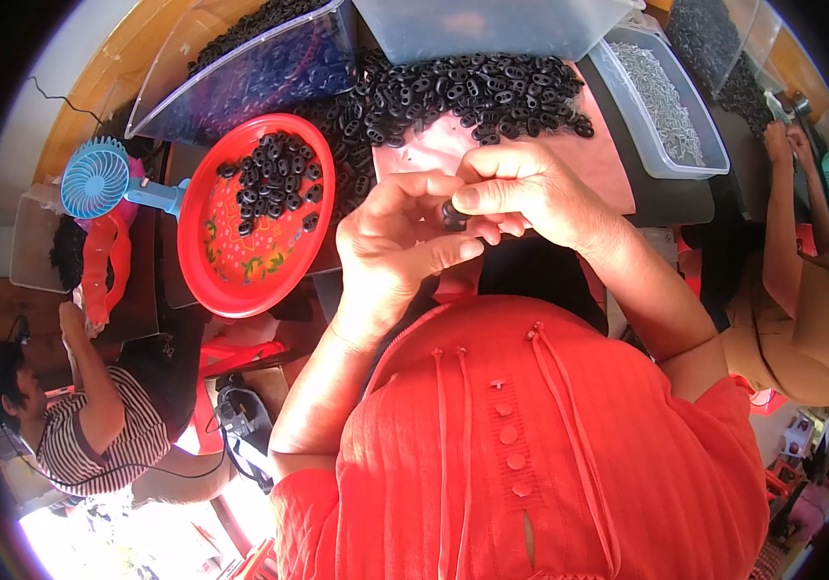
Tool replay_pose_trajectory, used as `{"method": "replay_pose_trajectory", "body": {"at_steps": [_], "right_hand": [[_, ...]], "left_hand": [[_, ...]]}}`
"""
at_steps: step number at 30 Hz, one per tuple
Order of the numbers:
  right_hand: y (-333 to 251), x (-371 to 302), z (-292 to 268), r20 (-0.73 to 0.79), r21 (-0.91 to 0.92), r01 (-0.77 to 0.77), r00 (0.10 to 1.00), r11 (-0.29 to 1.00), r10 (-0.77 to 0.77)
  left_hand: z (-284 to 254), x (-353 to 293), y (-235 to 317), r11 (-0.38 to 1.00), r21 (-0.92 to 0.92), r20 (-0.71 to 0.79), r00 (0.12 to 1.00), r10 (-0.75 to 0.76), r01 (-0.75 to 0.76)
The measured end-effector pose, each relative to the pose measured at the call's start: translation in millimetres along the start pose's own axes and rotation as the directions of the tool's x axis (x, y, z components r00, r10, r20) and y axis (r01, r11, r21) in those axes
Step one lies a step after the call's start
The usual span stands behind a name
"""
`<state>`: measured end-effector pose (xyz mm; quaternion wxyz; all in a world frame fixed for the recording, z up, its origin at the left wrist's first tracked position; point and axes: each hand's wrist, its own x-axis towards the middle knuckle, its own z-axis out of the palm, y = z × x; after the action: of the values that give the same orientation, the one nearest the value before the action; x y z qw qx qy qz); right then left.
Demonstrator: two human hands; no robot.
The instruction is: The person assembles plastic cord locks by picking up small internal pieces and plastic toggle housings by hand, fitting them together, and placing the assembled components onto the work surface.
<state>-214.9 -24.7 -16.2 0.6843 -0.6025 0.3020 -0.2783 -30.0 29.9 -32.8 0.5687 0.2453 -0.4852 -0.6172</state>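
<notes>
My hands meet in front of my chest, over the near edge of the table. My right hand [530, 188] pinches a small black plastic piece [452, 215] between thumb and fingers. Around the same piece curl the fingers of my left hand [385, 237], its thumb stretched along the near side. The piece is partly hidden by my fingers. Just beyond lies a heap of black two-holed plastic pieces [477, 92] on a pink sheet [608, 159]. To the left, a red round tray [226, 290] with a printed pattern holds more of these black pieces [274, 174].
A clear bin [269, 77] of black pieces stands far left, beside another translucent bin [492, 29]. At right, a tub [690, 172] holds small silvery parts [654, 92]. A blue fan [95, 179] lies past the tray. People sit at left [95, 416] and right [791, 319].
</notes>
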Motion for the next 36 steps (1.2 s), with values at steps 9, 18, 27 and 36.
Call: {"method": "replay_pose_trajectory", "body": {"at_steps": [9, 18, 27, 36], "right_hand": [[2, -4, 3, -0.003, 0.026, 0.012, 1.000, 1.000, -0.012], [11, -8, 2, -0.026, 0.056, 0.074, 0.997, 0.996, -0.072], [30, -1, -21, 0.020, -0.906, 0.256, 0.822, 0.338, -0.569], [5, 0, 1, -0.045, -0.628, 0.428, 0.814, 0.650, -0.579]], "left_hand": [[-5, -5, -2, 0.998, 0.062, 0.008, 1.000, 0.006, -0.007], [4, -2, -7, 0.999, -0.030, -0.137, 0.990, -0.041, 0.038], [-4, -4, -9, 0.992, 0.025, -0.305, 0.946, -0.111, 0.125], [2, -4, -4, 0.981, 0.078, -0.352, 0.926, -0.137, 0.175]]}}
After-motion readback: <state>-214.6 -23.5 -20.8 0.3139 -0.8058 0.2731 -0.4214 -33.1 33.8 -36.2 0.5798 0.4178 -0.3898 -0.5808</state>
